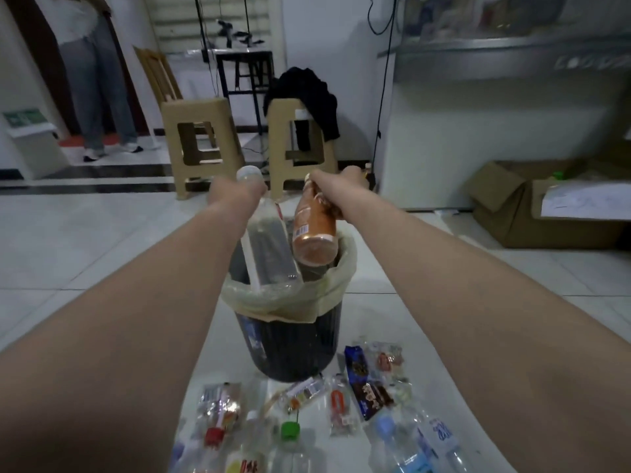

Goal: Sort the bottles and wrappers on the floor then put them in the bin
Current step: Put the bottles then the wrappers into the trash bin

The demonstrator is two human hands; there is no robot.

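Hanging over the bin (297, 349), are they, both of them?

Yes. The clear bottle (269, 247) and the orange bottle (314, 233) are tilting base-down over its liner (283, 297), side by side.

Who is holding what?

The left hand (235, 191) is gripping the clear one just under its cap. The right hand (345, 180) is gripping the orange one's neck. Wrists are hiding most of the fingers.

And the floor?

Wrappers (362, 380) and floor bottles (392, 438) are lying just in front of the bin. The nearest are blurring and getting cut off at the bottom edge.
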